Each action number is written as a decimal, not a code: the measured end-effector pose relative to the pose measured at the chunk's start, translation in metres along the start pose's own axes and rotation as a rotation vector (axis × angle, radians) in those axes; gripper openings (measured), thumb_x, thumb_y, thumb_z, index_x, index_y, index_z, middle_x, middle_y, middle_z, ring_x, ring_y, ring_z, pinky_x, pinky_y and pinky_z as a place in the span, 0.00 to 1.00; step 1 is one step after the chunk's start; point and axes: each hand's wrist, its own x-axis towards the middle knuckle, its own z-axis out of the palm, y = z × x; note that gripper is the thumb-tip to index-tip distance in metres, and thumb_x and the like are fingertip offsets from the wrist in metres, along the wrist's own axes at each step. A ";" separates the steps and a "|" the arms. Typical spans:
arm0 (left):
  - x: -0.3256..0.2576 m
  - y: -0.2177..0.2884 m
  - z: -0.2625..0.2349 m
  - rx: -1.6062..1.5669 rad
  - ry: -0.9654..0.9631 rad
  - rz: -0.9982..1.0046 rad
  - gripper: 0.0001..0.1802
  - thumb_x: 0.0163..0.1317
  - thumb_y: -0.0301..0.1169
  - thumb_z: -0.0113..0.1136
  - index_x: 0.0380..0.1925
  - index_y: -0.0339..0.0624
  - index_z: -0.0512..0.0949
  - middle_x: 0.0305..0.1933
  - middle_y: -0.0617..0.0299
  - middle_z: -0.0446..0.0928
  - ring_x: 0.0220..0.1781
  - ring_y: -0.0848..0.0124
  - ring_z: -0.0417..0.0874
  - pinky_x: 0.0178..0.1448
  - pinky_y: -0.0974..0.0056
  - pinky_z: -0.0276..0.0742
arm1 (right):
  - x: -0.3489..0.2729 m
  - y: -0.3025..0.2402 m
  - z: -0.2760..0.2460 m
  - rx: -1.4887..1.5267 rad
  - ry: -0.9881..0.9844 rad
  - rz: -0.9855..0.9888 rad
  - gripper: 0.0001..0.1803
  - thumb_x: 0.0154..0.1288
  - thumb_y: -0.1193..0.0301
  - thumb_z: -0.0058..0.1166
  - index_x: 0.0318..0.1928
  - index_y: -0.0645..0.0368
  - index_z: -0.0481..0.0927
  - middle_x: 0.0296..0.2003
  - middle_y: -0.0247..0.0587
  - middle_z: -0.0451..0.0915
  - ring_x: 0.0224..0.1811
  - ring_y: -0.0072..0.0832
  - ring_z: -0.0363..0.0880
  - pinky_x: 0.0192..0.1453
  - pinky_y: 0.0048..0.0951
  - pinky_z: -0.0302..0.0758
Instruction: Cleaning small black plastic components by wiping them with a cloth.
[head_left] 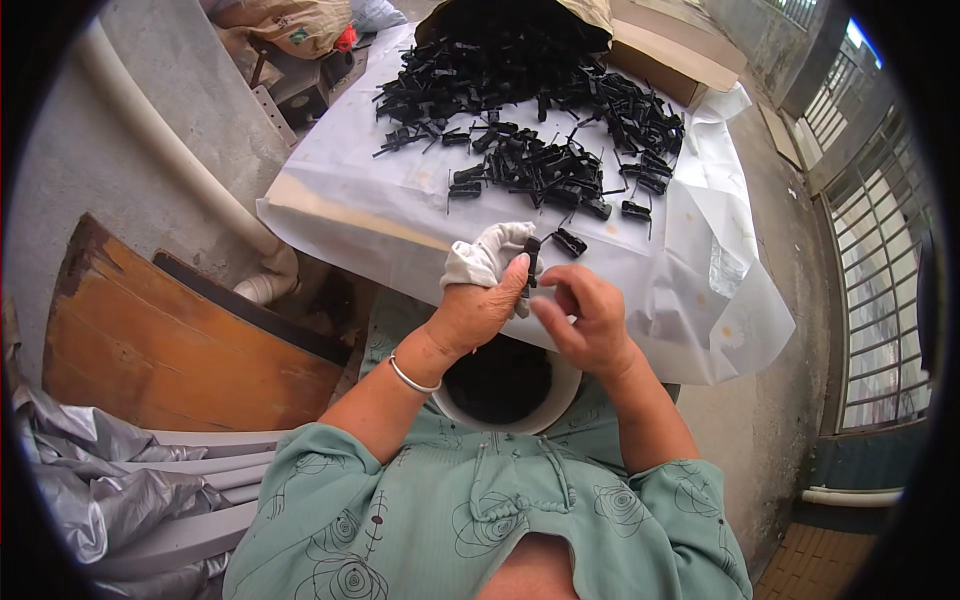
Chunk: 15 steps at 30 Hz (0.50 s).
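Note:
My left hand (480,305), its fingers covered by white cloth (480,255) that looks like a glove and its thumb bare, is closed on a small black plastic part (531,262). The part stands roughly upright, pressed under the thumb. Just right of it is my right hand (590,318), fingers bent and thumb apart from the index finger; I see nothing held there. A single black part with a thin stem (569,242) lies on the table beyond my hands. Below them, a white-rimmed bucket (568,396) between my legs has dark contents I cannot make out.
A table under white plastic sheeting (370,200) bears a large heap of similar black parts (500,80). They spill from an open bag (585,15), beside a cardboard box (670,60). An orange-brown board (180,340) and a pipe (170,140) are at left, a barred window (880,280) at right.

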 end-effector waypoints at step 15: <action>-0.014 0.015 0.003 0.127 -0.026 -0.140 0.16 0.59 0.23 0.53 0.48 0.33 0.70 0.40 0.63 0.75 0.37 0.81 0.73 0.39 0.75 0.73 | 0.005 0.013 0.005 0.163 -0.059 0.213 0.13 0.63 0.70 0.50 0.24 0.65 0.71 0.15 0.39 0.68 0.18 0.23 0.61 0.23 0.26 0.62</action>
